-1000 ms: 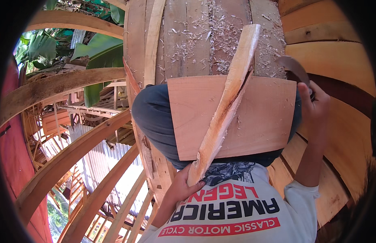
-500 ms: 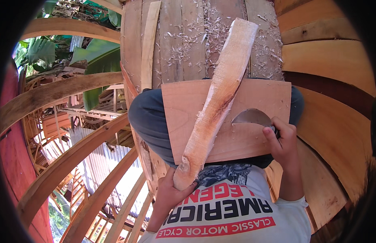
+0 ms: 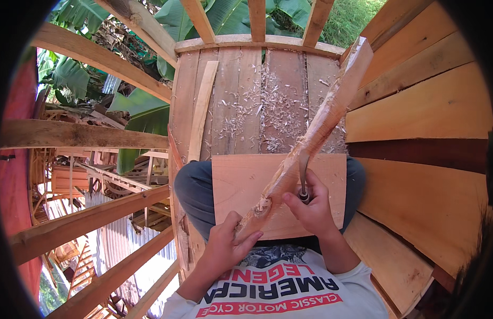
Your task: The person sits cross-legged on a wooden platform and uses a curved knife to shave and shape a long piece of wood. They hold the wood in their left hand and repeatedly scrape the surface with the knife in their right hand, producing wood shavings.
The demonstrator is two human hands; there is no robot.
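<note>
A long, rough-hewn piece of wood (image 3: 331, 109) slants up and to the right over my lap, its narrow edge turned partly upward. My left hand (image 3: 225, 245) is wrapped round its lower end. In my right hand (image 3: 313, 207) is a curved-blade knife (image 3: 303, 173), gripped by its handle. The blade stands upright against or very close to the right side of the wood, near mid-length; whether it touches I cannot tell. Under both lies a flat wooden board (image 3: 233, 181) across my thighs.
Wood shavings (image 3: 275, 109) litter the plank floor (image 3: 225, 90) ahead. A thin wooden strip (image 3: 203, 111) lies on its left side. Curved ribs (image 3: 87, 134) with open gaps are at the left; wide side planks (image 3: 416, 101) rise at the right.
The wood has been turned onto its edge and its far end swung right. My right hand has brought the knife left, against or near the wood. The view has tilted up, showing the floor's far end.
</note>
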